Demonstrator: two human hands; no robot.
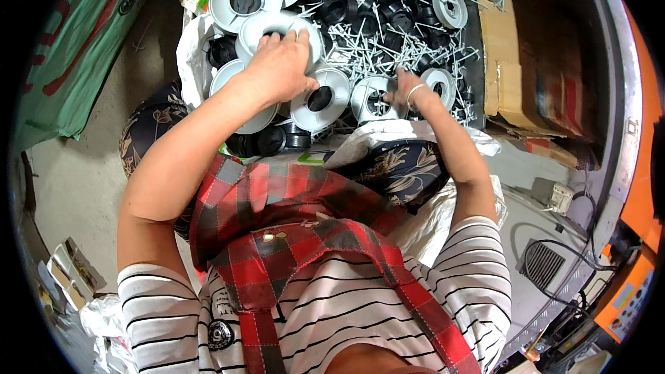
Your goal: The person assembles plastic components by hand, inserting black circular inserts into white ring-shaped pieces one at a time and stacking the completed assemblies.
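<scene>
My left hand (280, 62) lies over a light grey plastic flanged ring (256, 30), its fingertips curled at the centre hole and the thumb out to the side. Beside the thumb is another grey ring (321, 100) with a black centre. My right hand (409, 90) is at a grey ring with a black spoked insert (375, 99); its fingers are bent together at the insert's edge, and anything small between them is hidden. Just right of that hand sits one more grey ring (439, 87).
Black round caps (346, 8) and a heap of thin pale pins (377, 52) fill the work area. An opened cardboard box (502, 62) stands to the right, a green sack (76, 48) to the left. A black cable (564, 246) runs along the grey cabinet at right.
</scene>
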